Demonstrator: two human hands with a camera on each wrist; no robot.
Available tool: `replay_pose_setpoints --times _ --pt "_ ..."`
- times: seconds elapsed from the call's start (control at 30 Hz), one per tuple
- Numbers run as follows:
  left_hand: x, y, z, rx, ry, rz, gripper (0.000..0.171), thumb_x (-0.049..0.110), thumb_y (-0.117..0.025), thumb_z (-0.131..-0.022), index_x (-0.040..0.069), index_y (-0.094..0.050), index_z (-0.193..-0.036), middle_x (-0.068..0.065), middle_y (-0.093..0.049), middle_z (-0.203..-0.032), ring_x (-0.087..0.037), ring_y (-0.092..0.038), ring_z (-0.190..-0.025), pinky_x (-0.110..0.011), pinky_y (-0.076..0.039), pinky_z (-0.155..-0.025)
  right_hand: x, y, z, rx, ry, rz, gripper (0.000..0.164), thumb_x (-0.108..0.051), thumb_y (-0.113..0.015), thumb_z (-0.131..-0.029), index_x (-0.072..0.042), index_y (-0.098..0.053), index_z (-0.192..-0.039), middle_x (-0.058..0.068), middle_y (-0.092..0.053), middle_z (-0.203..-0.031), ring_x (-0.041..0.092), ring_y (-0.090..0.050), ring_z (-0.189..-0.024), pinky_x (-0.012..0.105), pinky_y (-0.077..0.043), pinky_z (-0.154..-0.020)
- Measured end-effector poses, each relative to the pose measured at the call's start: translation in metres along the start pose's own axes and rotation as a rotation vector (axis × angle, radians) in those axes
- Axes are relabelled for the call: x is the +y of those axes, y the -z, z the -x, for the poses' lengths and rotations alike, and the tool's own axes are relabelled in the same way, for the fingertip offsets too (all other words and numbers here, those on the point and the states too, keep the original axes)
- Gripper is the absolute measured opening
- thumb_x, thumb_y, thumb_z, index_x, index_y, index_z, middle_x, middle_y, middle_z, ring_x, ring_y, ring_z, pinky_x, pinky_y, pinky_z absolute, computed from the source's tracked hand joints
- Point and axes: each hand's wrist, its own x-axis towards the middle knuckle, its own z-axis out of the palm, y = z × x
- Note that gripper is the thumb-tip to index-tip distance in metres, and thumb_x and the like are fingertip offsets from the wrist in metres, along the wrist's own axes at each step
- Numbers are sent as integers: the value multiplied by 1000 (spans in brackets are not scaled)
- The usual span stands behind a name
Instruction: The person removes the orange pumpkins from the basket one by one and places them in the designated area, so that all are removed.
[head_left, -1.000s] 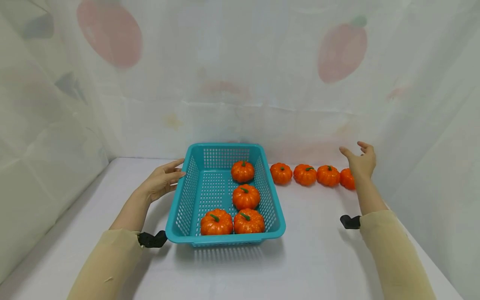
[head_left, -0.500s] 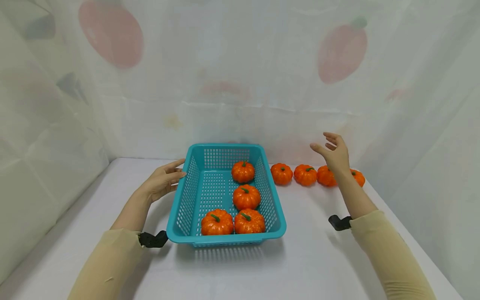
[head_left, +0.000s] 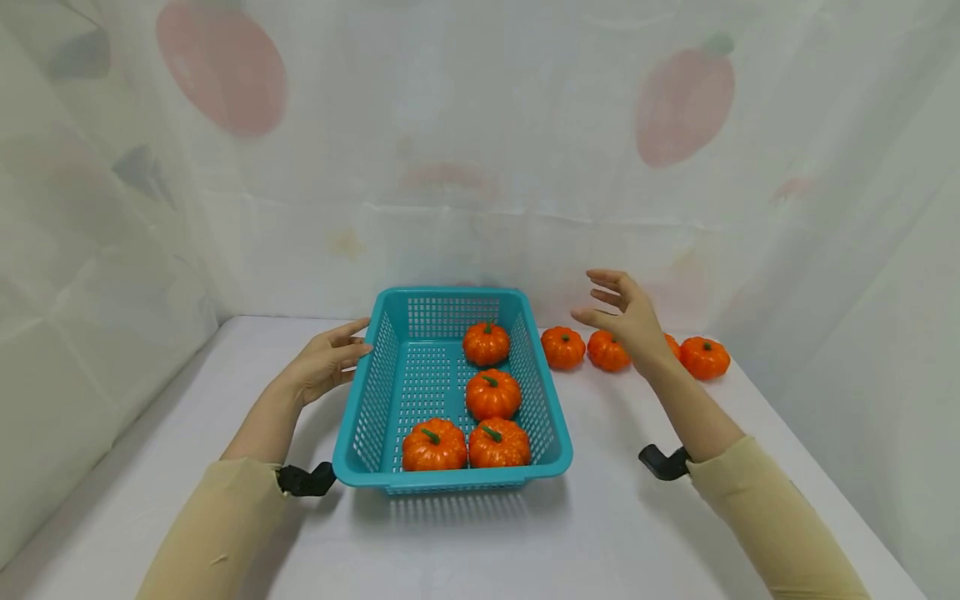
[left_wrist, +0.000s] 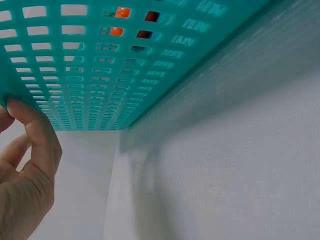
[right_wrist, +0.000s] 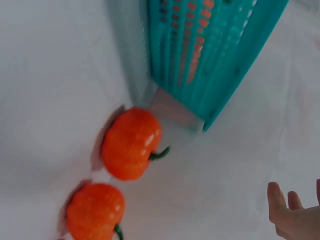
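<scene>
A blue-green plastic basket point(head_left: 453, 479) stands in the middle of the table. Inside it lie several small orange pumpkins point(head_left: 492, 395) with green stems, along its right side and front. My left hand point(head_left: 322, 358) holds the basket's left rim, thumb at the edge and fingers bent beside the wall; the left wrist view shows the bent fingers point(left_wrist: 37, 135). To the basket's right, more pumpkins point(head_left: 562, 347) form a row. Over this row my right hand point(head_left: 633, 321) hovers with fingers spread and nothing held, its forearm partly hiding the third pumpkin point(head_left: 670, 345).
White cloth point(head_left: 450, 233) with faded fruit prints hangs behind the table and at both sides. The row's last pumpkin point(head_left: 704, 357) lies near the right table edge. White table surface point(head_left: 600, 517) shows in front of the basket.
My right hand has moved left above the row, from the far right pumpkin toward the basket, uncovering that last pumpkin. The left hand and the basket stay in place.
</scene>
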Motion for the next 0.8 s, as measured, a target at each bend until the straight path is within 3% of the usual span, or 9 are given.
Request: replay_pose_setpoints --times 0.1,0.33,0.53,0.8 --pt "0 0 0 3 0 4 77 23 -61 -99 16 -16 -160 0 -51 -117 -3 -66 -94 -23 -56 -85 -9 -10 4 -76 25 -33 62 -19 -71 -90 -13 -42 -145 6 -39 -155 30 -41 -142 55 -43 -111" --pt "1 0 0 -1 -3 13 77 22 -61 -99 16 -15 -160 -1 -50 -118 -3 -66 -92 -23 -56 -84 -22 -33 11 -237 52 -108 60 -12 -69 -90 -12 -44 -144 8 -42 -152 32 -44 -141 41 -51 -105" --pt "0 -1 0 1 0 13 76 22 -61 -99 16 -16 -160 1 -52 -116 -2 -67 -91 -22 -56 -84 -26 -60 18 -372 44 -104 60 -16 -73 -88 -17 -47 -142 5 -43 -151 33 -43 -140 50 -48 -106" --pt "1 -1 1 0 -1 5 77 23 -61 -99 17 -15 -160 -2 -49 -120 -2 -66 -93 -22 -56 -85 -26 -97 29 -537 25 -71 61 -17 -77 -84 -20 -50 -138 0 -49 -146 28 -51 -132 44 -51 -104"
